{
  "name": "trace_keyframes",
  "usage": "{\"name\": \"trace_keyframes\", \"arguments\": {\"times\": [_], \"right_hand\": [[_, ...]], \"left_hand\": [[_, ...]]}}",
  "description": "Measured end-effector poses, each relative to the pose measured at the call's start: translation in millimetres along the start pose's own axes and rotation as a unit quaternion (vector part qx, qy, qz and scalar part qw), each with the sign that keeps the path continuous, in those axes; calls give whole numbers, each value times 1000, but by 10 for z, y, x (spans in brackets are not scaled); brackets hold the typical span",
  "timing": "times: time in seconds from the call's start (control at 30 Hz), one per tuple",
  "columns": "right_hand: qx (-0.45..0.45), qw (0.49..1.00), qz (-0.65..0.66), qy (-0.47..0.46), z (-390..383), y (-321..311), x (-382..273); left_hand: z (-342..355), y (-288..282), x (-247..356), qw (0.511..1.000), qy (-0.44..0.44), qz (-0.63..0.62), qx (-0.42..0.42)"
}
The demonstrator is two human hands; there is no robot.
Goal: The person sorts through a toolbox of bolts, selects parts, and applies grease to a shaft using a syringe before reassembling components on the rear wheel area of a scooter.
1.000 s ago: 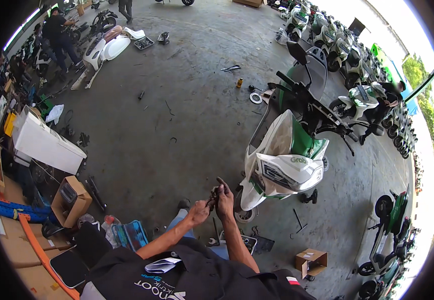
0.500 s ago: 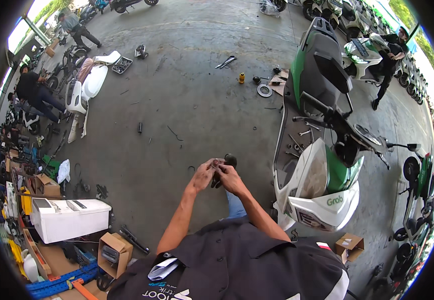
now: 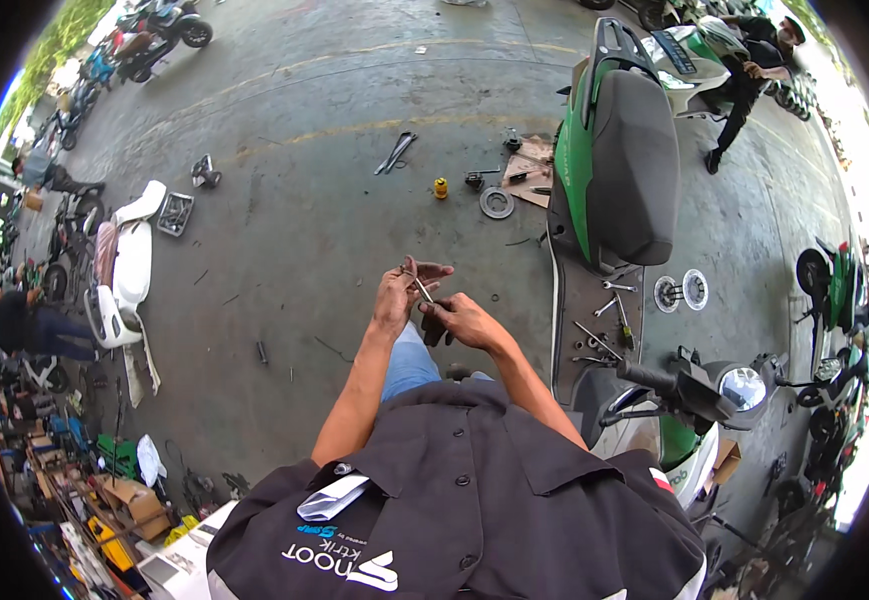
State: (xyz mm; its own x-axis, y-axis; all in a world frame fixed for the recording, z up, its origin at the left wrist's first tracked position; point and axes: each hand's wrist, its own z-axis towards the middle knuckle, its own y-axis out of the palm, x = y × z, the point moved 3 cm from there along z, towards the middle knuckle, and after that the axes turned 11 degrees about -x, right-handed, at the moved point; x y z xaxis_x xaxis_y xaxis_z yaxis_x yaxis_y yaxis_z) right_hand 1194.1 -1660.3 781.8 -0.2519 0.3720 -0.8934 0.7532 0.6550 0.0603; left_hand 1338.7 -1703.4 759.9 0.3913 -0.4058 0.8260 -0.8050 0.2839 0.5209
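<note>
In front of my body both hands meet around a slender, shiny metal rod (image 3: 423, 291); its exact kind is too small to make out. My right hand (image 3: 464, 320) is closed on the rod's lower end, its fingers dark and partly hidden underneath. My left hand (image 3: 394, 298) lies against the upper end, with some fingers stretched out to the right and blackened. Right of my hands, several wrenches and a screwdriver with a yellow-green handle (image 3: 626, 332) rest on the footboard of a green and white scooter (image 3: 634, 160).
Beyond my hands the floor holds a yellow bottle (image 3: 441, 188), a metal ring (image 3: 496, 203), pliers-like tools (image 3: 394, 153) and a parts tray (image 3: 175, 213). White body panels (image 3: 134, 265) lie left. Two disc-like parts (image 3: 681, 291) sit right of the scooter. Other people are at left and far right.
My view has swung, so the scooter's seat shows more. My hands, earlier pressed together around something small, are now slightly apart, and the metal rod shows between them. My left fingers have stretched out.
</note>
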Motion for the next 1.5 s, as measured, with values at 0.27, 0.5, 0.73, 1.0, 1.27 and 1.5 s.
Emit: {"name": "trace_keyframes", "arguments": {"times": [0.27, 0.5, 0.73, 1.0, 1.27, 1.5], "right_hand": [[246, 922, -85, 286, 530, -1697, 496], [526, 840, 118, 60, 1145, -2529, -215], [472, 872, 103, 75, 2232, -3903, -680], [374, 907, -7, 192, 2777, -5283, -875], [563, 790, 181, 165, 3055, -6240, -482], [683, 668, 269, 122, 3700, -7038, -598]], "left_hand": [[2680, -756, 1037, 964, -69, -197, -166], [4050, -393, 1559, 898, -281, -235, -244], [5564, -750, 1297, 908, -336, -133, -211], [7037, -1331, 1267, 921, -369, -67, -107], [8640, -656, 810, 792, -498, 131, -327], [9532, -112, 317, 462, -547, 297, -632]]}}
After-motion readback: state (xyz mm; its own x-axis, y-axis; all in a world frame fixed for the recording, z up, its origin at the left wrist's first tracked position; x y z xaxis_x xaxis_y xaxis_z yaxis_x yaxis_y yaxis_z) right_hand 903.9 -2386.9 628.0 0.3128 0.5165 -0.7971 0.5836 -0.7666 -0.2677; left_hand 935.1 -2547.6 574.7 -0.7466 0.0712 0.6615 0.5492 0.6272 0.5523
